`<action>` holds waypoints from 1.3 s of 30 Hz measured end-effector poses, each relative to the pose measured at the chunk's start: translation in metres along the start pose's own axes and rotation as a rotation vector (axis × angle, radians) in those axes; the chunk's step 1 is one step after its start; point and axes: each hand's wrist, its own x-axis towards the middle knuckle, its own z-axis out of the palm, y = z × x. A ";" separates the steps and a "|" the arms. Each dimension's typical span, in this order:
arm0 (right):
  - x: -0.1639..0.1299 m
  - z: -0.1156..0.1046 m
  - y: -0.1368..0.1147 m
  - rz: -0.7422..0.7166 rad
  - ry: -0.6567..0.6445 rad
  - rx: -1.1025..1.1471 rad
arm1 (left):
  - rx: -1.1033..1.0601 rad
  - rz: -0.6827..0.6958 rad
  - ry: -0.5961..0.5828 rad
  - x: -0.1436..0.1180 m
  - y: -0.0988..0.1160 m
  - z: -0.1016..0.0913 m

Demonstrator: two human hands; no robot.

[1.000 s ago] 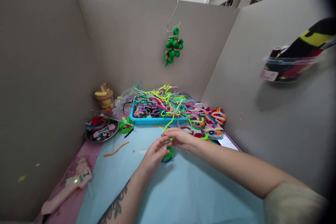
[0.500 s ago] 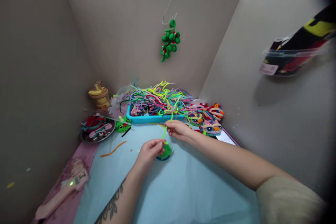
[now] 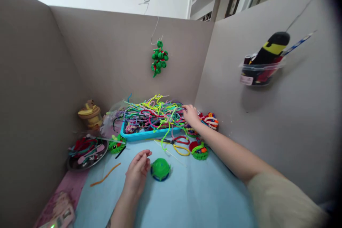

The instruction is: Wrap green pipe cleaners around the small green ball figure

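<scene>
My left hand [image 3: 137, 171] hovers over the blue table sheet, fingers loosely bent and apart, with nothing visible in it. Just right of it sits a green dome-shaped piece [image 3: 160, 169] with a dark blue rim. My right hand [image 3: 191, 115] reaches to the right end of a heap of coloured pipe cleaners [image 3: 152, 112] in a blue tray [image 3: 149, 135]. Its fingertips touch the heap and are partly hidden, and no held strand is plain. A lime-green pipe cleaner [image 3: 164, 142] hangs over the tray's front edge.
Scissors [image 3: 176, 145] with red and yellow handles lie before the tray. Fuzzy figures [image 3: 199, 150] sit at right. A metal bowl [image 3: 100, 157], an orange pipe cleaner [image 3: 105, 175] and a pink glue gun [image 3: 62, 217] are at left. A clear tub [image 3: 259, 74] hangs on the right wall.
Both hands have let go of the lime-green pipe cleaner. My right hand has moved right to the heap, and my left hand has drawn away from the green piece. The view has tilted up.
</scene>
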 end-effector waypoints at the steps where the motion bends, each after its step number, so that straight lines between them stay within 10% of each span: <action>1: 0.012 0.000 0.004 -0.004 -0.005 -0.044 | -0.016 -0.001 0.012 0.001 0.000 -0.002; 12: 0.042 0.003 0.039 0.048 -0.130 -0.189 | -0.178 0.011 0.119 0.009 0.006 -0.012; 20: 0.015 -0.059 0.087 0.338 0.209 -0.056 | -0.085 0.058 0.087 0.006 0.005 -0.011; 28: 0.014 -0.091 0.067 0.372 0.614 0.426 | -0.045 0.078 0.099 0.006 0.004 -0.011; 34: -0.021 -0.131 0.032 0.237 0.898 0.649 | -0.054 0.068 0.084 0.005 0.007 -0.010; 39: -0.109 -0.161 -0.023 -0.448 1.385 0.480 | -0.049 0.059 0.082 0.005 0.006 -0.010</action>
